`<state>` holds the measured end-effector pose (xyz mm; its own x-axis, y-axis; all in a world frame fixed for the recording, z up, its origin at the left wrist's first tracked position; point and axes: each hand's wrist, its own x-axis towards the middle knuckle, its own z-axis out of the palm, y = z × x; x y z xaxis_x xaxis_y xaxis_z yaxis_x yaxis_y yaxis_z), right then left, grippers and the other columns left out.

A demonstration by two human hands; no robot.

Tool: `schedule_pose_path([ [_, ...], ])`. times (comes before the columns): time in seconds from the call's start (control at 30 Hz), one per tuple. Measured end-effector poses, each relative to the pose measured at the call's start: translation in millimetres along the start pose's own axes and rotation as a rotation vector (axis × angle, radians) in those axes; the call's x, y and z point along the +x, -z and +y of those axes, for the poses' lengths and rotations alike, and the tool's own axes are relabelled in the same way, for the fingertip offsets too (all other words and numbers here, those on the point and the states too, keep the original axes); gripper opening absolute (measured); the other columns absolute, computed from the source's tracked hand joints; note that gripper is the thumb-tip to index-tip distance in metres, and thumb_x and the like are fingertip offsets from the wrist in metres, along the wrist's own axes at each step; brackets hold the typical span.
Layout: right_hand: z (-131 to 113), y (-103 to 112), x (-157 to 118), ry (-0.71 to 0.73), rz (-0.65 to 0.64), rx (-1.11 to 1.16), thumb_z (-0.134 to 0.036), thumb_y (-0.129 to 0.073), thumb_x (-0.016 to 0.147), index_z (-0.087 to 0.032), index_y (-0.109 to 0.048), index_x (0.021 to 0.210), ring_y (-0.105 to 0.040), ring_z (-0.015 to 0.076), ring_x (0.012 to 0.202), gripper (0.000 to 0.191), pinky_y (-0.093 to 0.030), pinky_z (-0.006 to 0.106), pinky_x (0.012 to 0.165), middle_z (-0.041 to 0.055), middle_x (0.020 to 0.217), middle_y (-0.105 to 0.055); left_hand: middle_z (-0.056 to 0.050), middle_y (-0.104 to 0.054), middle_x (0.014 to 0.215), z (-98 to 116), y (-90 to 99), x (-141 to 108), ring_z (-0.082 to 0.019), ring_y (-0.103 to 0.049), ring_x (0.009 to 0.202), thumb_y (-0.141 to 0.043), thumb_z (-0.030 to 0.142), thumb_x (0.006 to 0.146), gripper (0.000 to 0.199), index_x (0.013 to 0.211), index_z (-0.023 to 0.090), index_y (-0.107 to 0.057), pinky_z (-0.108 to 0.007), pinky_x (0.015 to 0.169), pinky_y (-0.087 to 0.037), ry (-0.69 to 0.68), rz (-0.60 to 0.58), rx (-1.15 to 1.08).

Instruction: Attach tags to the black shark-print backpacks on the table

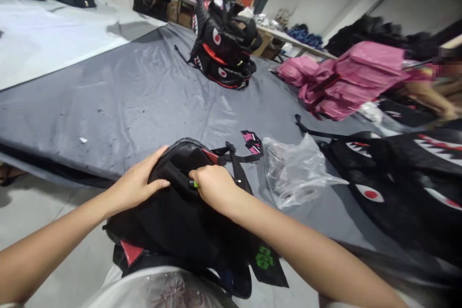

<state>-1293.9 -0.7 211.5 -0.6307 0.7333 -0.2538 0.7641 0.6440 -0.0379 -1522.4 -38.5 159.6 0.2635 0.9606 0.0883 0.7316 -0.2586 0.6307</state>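
Note:
A black backpack [155, 221] with red corner pieces lies at the table's near edge, against my body. My left hand [139, 180] grips its upper left edge, fingers over the rim and thumb on the black cloth. Over the bag's opening, my right hand [216, 187] is closed around a slim black-and-green pen-like tool [195, 184]. A pointed tip shows on the other side of the fist; the tool's exact kind is unclear. A black strap [236, 166] lies beside this hand. A black flap with a green print [265, 257] hangs at the bag's lower right.
A clear plastic bag [299, 171] and pink-printed tags [251, 142] lie right of the backpack on the grey-covered table [90, 101]. Shark-faced backpacks [224, 48] are stacked farther back, with more [397, 178] at right. Beyond are pink backpacks [357, 77] and a person's arm [429, 96].

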Motion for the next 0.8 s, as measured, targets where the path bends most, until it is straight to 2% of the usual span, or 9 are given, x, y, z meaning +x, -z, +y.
schedule_pose_path([
  [0.1, -3, -3, -1, -0.013, 0.171, 0.053, -0.009, -0.048, 0.089, -0.018, -0.066, 0.108, -0.070, 0.0217, 0.083, 0.027, -0.038, 0.029, 0.061, 0.0080, 0.098, -0.073, -0.005, -0.034, 0.160, -2, -0.5, -1, -0.026, -0.038, 0.145, -0.057, 0.053, 0.089, 0.083, 0.157, 0.027, -0.018, -0.043, 0.119, -0.035, 0.029, -0.011, 0.017],
  [0.2, -8, -7, 14, 0.112, 0.282, 0.189, -0.013, -0.053, 0.088, -0.020, -0.065, 0.114, -0.069, 0.0206, 0.088, 0.029, -0.039, 0.028, 0.065, 0.0058, 0.098, -0.074, -0.006, -0.036, 0.159, -5, -1.5, -1, -0.026, -0.040, 0.144, -0.057, 0.053, 0.089, 0.083, 0.157, 0.025, -0.019, -0.042, 0.118, -0.036, 0.010, -0.014, 0.035],
  [0.37, -12, -8, 32, 0.190, 0.306, 0.225, -0.014, -0.057, 0.087, -0.019, -0.068, 0.105, -0.069, 0.0224, 0.084, 0.022, -0.037, 0.030, 0.063, 0.0070, 0.093, -0.074, -0.004, -0.042, 0.156, -9, 0.4, -1, -0.024, -0.044, 0.141, -0.057, 0.051, 0.090, 0.080, 0.156, 0.025, -0.021, -0.037, 0.115, -0.040, -0.010, 0.006, 0.050],
  [0.5, -10, -7, 28, 0.224, 0.350, 0.278, -0.013, -0.059, 0.087, -0.018, -0.064, 0.117, -0.068, 0.0211, 0.084, 0.031, -0.037, 0.029, 0.066, 0.0068, 0.096, -0.074, -0.005, -0.042, 0.155, -9, 2.6, -3, -0.025, -0.044, 0.140, -0.057, 0.054, 0.089, 0.083, 0.157, 0.027, -0.018, -0.037, 0.113, -0.043, -0.023, 0.012, 0.100],
  [0.57, -10, -6, 31, 0.199, 0.376, 0.380, -0.014, -0.060, 0.088, -0.019, -0.066, 0.115, -0.067, 0.0192, 0.085, 0.028, -0.038, 0.027, 0.068, 0.0055, 0.095, -0.074, -0.006, -0.043, 0.155, -8, 2.5, -3, -0.026, -0.046, 0.139, -0.056, 0.054, 0.090, 0.084, 0.158, 0.026, -0.016, -0.038, 0.112, -0.044, -0.024, 0.010, 0.126],
  [0.67, -14, -5, 39, 0.126, 0.383, 0.550, -0.016, -0.059, 0.090, -0.019, -0.070, 0.102, -0.066, 0.0174, 0.084, 0.017, -0.039, 0.025, 0.069, 0.0042, 0.091, -0.073, -0.009, -0.045, 0.153, -7, 1.4, -2, -0.027, -0.049, 0.137, -0.054, 0.053, 0.090, 0.085, 0.158, 0.025, -0.012, -0.040, 0.111, -0.045, -0.011, 0.001, 0.158],
  [0.8, -21, -2, 40, 0.047, 0.380, 0.442, -0.018, -0.057, 0.087, -0.018, -0.066, 0.107, -0.066, 0.0221, 0.080, 0.022, -0.039, 0.028, 0.064, 0.0070, 0.089, -0.073, -0.009, -0.047, 0.152, -10, 0.2, 0, -0.028, -0.050, 0.136, -0.054, 0.057, 0.089, 0.084, 0.158, 0.026, -0.016, -0.042, 0.110, -0.046, 0.010, 0.019, 0.156],
])
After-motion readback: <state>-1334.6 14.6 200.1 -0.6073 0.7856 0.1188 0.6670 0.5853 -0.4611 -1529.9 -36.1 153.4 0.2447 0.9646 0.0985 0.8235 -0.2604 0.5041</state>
